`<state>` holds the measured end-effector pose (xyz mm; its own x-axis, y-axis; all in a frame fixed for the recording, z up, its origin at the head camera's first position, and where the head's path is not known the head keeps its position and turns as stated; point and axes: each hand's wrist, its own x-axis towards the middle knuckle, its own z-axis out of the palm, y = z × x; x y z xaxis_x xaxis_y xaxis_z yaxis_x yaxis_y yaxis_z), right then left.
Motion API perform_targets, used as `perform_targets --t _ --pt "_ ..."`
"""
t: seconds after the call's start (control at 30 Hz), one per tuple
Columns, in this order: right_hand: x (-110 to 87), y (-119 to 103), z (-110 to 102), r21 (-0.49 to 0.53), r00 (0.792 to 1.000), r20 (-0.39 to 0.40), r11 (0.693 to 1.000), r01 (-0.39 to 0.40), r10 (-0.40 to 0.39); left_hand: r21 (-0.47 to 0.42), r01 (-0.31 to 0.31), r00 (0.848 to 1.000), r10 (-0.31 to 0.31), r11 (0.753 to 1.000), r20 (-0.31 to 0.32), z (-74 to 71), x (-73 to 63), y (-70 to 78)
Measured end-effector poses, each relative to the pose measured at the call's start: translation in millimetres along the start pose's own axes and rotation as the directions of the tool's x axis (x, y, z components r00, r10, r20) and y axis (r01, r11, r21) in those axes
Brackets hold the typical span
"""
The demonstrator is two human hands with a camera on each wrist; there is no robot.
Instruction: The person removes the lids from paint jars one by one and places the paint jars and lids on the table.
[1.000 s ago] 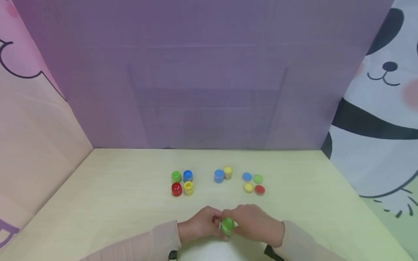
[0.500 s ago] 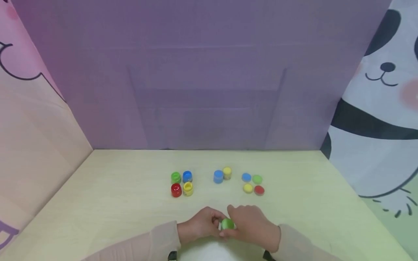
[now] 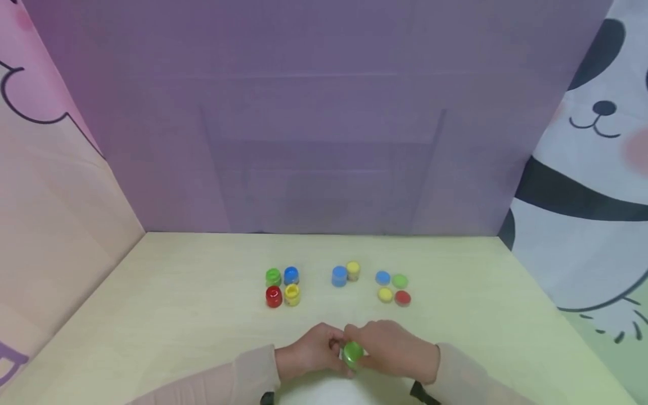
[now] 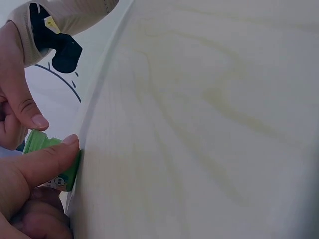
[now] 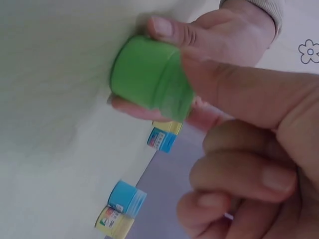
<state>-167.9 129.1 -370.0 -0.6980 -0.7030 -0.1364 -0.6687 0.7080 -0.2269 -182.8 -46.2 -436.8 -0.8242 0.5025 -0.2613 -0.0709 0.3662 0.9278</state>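
A small green paint jar (image 5: 137, 72) stands on the table at the front, between my hands. My left hand (image 3: 314, 350) holds its body, thumb on one side and fingers on the other. At the jar's green lid (image 3: 352, 353) is my right hand (image 3: 395, 350), its thumb and index finger around the rim. In the right wrist view the right thumb (image 5: 234, 89) touches the lid's side, while the other fingers curl below. Part of a printed label (image 4: 61, 181) shows on the jar in the left wrist view. The right index fingertip's contact is hidden there.
Lidless green (image 3: 273, 276), blue (image 3: 291, 275), red (image 3: 274, 296) and yellow (image 3: 292, 295) jars stand left of centre. Lidded blue (image 3: 339, 276) and yellow (image 3: 353, 270) jars stand mid-table. Loose blue (image 3: 382, 277), green (image 3: 400, 280), yellow (image 3: 385, 295) and red (image 3: 403, 298) lids lie to the right.
My right hand turned about the lid, its index finger lifting away half a second ago and now back at the rim. My left hand stayed on the jar.
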Motion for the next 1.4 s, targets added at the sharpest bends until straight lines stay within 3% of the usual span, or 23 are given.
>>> perform_targets --t 0.23,0.47,0.7,1.0,1.27,1.4 --pt "-0.9 4.5 -1.5 0.015 0.997 -0.013 0.997 0.08 -0.08 0.004 0.008 1.0 -0.008 1.0 -0.006 0.5 -0.7 0.6" --pt "-1.8 0.3 5.3 0.048 0.992 -0.084 0.994 -0.094 0.098 0.041 0.003 1.0 -0.002 0.999 -0.023 0.0 0.1 0.6" --pt "1.0 -6.4 10.4 0.028 0.981 -0.055 0.982 -0.185 0.187 0.043 0.009 0.999 -0.007 0.999 -0.035 0.4 0.5 0.3" --pt "-1.1 -1.8 11.1 0.031 0.992 -0.067 0.994 -0.102 0.104 0.021 0.005 1.0 -0.005 1.0 -0.018 0.5 0.4 0.5" --pt "-0.3 2.8 6.5 0.096 0.999 -0.007 0.994 -0.05 0.051 0.013 -0.01 1.0 0.009 1.0 0.007 -1.0 0.2 0.2" --pt "-1.2 4.6 6.1 0.093 1.0 -0.012 0.996 -0.005 0.006 0.007 0.002 1.0 -0.002 1.0 0.002 -0.3 -0.8 0.5"
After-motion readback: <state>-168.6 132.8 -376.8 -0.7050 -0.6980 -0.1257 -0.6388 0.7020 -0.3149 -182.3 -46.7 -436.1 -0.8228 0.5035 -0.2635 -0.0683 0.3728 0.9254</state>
